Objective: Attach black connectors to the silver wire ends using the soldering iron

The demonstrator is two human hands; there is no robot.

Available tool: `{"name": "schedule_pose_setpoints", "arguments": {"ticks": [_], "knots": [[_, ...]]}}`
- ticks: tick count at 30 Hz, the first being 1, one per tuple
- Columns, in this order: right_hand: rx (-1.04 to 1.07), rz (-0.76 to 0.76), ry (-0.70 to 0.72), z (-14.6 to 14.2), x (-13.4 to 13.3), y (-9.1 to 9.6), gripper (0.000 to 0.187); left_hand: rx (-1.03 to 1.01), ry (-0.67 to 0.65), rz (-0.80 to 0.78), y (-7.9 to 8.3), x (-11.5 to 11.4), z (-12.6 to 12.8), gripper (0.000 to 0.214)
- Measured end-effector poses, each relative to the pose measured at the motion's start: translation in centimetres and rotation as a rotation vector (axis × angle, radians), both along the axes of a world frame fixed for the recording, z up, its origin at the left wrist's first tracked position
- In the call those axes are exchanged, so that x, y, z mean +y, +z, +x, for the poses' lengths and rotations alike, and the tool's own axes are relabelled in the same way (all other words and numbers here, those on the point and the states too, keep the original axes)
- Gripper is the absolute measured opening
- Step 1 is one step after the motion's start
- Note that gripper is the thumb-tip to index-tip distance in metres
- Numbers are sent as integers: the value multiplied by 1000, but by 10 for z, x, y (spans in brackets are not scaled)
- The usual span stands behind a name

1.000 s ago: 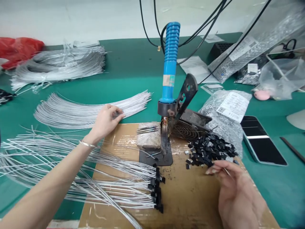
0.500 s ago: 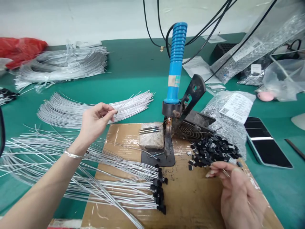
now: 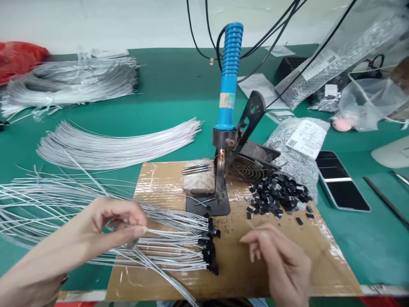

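Note:
My left hand (image 3: pixel 118 226) is over the wires with black ends, its thumb and fingers pinched on a thin white wire (image 3: pixel 86 172) that trails up and back, blurred. Below it, finished-looking white wires (image 3: pixel 172 234) lie across the cardboard, their black connectors (image 3: pixel 209 251) lined up at the right end. My right hand (image 3: pixel 277 260) is curled above the cardboard (image 3: pixel 243 277), fingers closed. What it holds, if anything, is too blurred to make out. Beyond it is a heap of small black connectors (image 3: pixel 277 194).
A blue-handled soldering iron (image 3: pixel 231 64) stands upright in a black metal stand (image 3: pixel 251 123) beside a pale block (image 3: pixel 198 181). A fanned bundle of white wires (image 3: pixel 121 147) lies behind. At right are a phone (image 3: pixel 343 181), bubble-wrap bags (image 3: pixel 294 136) and a dark thin tool (image 3: pixel 386 202).
My left hand has come down and nearer from the fanned bundle to above the connector wires. My right hand has moved left, away from the black connector heap. The view has shifted slightly.

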State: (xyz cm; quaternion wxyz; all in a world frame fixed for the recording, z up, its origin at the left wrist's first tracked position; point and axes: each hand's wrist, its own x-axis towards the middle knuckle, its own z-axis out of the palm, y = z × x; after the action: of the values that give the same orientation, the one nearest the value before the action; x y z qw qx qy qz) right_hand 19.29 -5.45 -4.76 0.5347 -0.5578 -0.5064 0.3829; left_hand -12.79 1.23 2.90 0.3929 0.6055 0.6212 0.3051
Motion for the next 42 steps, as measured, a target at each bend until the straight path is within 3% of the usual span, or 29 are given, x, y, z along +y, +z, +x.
{"name": "schedule_pose_setpoints", "arguments": {"ticks": [3, 5, 10, 16, 21, 26, 30, 34, 39, 42], "knots": [[60, -89, 205, -21, 2, 13, 25, 14, -217, -237, -6, -8, 17, 22], [51, -118, 289, -27, 7, 17, 18, 8, -231, -283, -6, -7, 20, 23], [26, -102, 299, -29, 11, 15, 27, 35, -238, -244, -3, -5, 21, 30], [122, -204, 352, -37, 10, 8, 27, -53, -84, -301, -2, -14, 42, 27], [246, -268, 317, -41, 11, 5, 26, -35, -140, -242, -5, -15, 45, 26], [117, -192, 398, -31, 13, 13, 31, 81, -279, -190, -10, -16, 39, 32], [0, -121, 443, -27, 13, 18, 29, 226, -405, -107, -13, -24, 51, 15], [-35, -87, 429, -26, 12, 17, 26, 147, -479, -125, -16, -32, 82, 18], [45, -120, 312, -30, 10, 12, 31, 131, -375, -170, -26, -31, 107, 28], [125, -183, 168, -33, 7, 10, 35, 48, -310, -189, -28, -29, 112, 29]]}}
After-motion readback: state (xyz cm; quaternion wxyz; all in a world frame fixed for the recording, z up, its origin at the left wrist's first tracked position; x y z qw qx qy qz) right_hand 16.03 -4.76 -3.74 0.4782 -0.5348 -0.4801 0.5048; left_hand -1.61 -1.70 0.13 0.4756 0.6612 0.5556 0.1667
